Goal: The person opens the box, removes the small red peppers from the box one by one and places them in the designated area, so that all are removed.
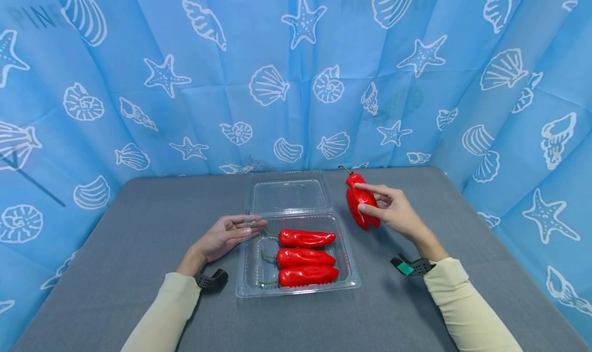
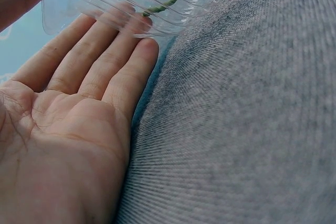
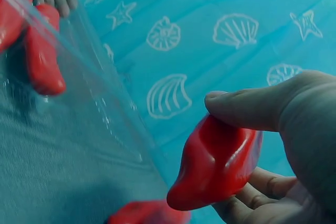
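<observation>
My R hand point(image 1: 393, 207) pinches a pepper point(image 3: 215, 169) R of the clear box point(image 1: 348, 255); L hand point(image 1: 226, 237), fingers straight, at its L side. Prob. packing; next calls for lifting pepper in.

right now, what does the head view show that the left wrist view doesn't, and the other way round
Only the head view shows the right hand holding a red pepper, and all three peppers in the box. Only the left wrist view shows the creases of the left palm. Both show the left hand, clear box, a green stem, gray table and blue curtain.
</observation>
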Demonstrator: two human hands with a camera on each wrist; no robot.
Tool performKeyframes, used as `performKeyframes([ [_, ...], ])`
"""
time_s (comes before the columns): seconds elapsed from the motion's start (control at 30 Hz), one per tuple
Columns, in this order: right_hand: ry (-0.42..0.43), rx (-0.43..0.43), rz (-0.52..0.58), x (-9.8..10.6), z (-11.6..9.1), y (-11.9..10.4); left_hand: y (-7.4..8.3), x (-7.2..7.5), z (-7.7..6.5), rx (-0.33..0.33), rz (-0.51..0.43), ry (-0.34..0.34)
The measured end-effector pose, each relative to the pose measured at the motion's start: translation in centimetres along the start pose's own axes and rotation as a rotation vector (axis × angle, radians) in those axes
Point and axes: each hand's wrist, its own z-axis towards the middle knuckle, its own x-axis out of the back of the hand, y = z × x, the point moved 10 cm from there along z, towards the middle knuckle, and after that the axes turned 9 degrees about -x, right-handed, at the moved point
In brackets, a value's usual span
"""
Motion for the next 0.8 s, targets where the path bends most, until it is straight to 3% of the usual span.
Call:
performKeyframes([
  [0.43,0.083,-0.101,-0.052,2.6,0.6,4.0,0.1,0.0,0.0,0.003,0.004,0.009],
  [0.8,0.091,-0.211,-0.117,2.8,0.8,6.7,0.1,0.0,-0.1,0.003,0.018,0.008],
])
